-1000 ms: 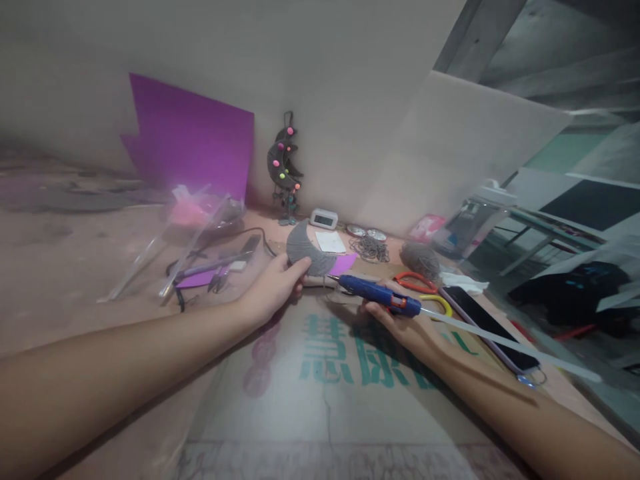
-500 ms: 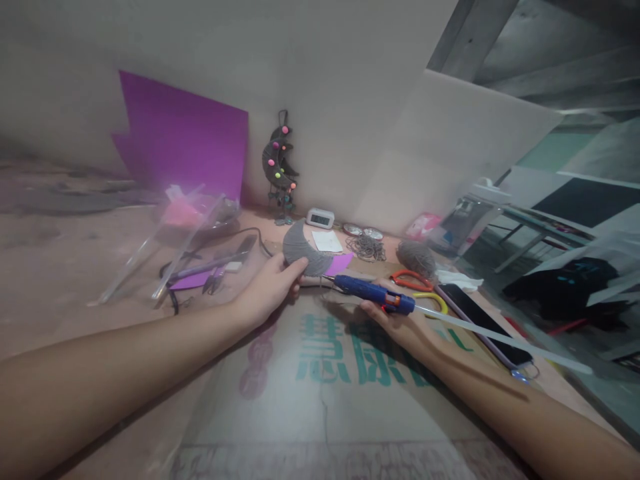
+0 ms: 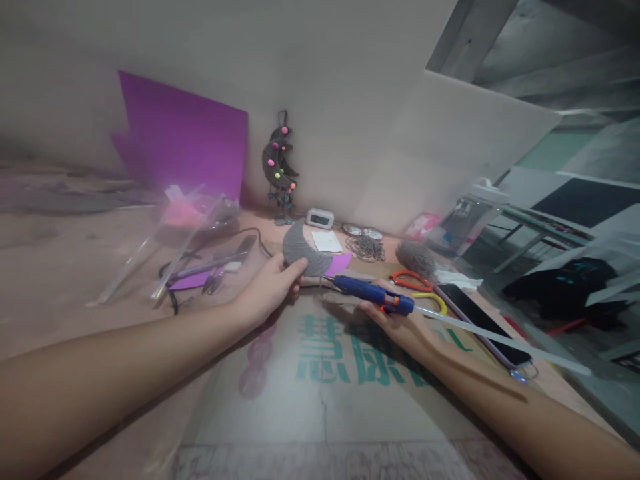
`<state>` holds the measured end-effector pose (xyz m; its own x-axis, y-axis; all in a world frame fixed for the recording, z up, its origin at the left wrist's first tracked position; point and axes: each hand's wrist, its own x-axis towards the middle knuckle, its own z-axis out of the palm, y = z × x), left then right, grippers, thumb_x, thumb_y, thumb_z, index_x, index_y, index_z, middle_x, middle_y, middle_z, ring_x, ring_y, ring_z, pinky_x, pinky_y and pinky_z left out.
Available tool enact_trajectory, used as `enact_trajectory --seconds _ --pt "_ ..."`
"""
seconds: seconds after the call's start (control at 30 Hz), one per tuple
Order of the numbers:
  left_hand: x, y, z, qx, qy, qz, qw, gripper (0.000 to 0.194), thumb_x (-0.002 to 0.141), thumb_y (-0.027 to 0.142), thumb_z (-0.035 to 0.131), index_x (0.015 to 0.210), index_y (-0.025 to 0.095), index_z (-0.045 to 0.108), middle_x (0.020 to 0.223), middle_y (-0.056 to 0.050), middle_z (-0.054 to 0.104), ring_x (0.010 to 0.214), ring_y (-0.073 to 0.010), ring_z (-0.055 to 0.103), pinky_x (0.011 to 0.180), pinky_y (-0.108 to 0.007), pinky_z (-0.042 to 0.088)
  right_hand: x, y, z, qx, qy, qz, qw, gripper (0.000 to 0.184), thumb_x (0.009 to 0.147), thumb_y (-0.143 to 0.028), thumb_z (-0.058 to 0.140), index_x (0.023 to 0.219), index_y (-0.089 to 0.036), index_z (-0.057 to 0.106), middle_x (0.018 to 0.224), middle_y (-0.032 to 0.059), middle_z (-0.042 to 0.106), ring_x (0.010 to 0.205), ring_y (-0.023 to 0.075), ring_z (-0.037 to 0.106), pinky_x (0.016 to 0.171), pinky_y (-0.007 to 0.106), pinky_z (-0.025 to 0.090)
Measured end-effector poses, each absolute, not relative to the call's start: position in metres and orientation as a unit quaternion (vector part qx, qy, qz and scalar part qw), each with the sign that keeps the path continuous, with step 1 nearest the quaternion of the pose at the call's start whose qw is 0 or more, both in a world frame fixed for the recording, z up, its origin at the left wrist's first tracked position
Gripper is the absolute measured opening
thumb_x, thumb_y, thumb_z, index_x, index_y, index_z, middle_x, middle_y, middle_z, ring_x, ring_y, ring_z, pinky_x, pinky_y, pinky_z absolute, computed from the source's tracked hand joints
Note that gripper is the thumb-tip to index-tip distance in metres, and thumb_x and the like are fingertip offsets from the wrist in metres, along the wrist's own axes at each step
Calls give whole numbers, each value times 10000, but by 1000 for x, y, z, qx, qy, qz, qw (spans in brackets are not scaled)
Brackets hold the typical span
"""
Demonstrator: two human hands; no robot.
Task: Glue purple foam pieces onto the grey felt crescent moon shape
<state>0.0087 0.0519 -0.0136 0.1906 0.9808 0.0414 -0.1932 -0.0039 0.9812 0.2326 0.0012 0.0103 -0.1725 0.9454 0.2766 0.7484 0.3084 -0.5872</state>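
My left hand (image 3: 280, 279) pinches the lower edge of a crescent moon (image 3: 301, 250) wrapped in grey yarn, thumb on top. A bare purple tip (image 3: 340, 265) shows at the moon's right end. In my right hand (image 3: 383, 317) is a blue glue gun (image 3: 367, 291), its fingers closed under the body. The gun's metal nozzle points left and lies close to the moon's lower right edge; whether it touches, I cannot tell. A long clear glue stick (image 3: 500, 337) sticks out from the gun's back. Printed cardboard (image 3: 260, 417) lies beneath both hands.
Orange-handled scissors (image 3: 411, 279), a phone (image 3: 483, 323) and a ball of grey yarn (image 3: 416, 257) lie at right. Behind are a small clock (image 3: 320, 218), loose yarn (image 3: 367, 249) and a decorated moon hanging (image 3: 279, 163). Clear glue sticks (image 3: 187, 250) lie left, near a purple sheet (image 3: 187, 140).
Both hands stay almost in place. The glue gun has shifted very slightly to the left; the moon is still held the same way.
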Motion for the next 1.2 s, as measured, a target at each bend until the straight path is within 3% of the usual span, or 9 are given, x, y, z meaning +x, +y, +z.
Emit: enact_trajectory --seconds 0.7,1.2 --pt "9 52 -14 507 398 499 580 300 798 418 610 724 191 429 561 71 486 432 -61 443 419 -186 375 235 0 9 -579 -752 133 285 274 823 -481 526 730 -225 497 637 -13 521 589 163 488 550 290 408" --pt "8 51 -13 502 400 500 581 277 804 393 605 744 189 427 592 69 495 446 -57 444 423 -184 380 238 3 7 -558 -755 147 312 239 824 -471 550 782 -237 567 737 18 627 667 200 580 613 320 480"
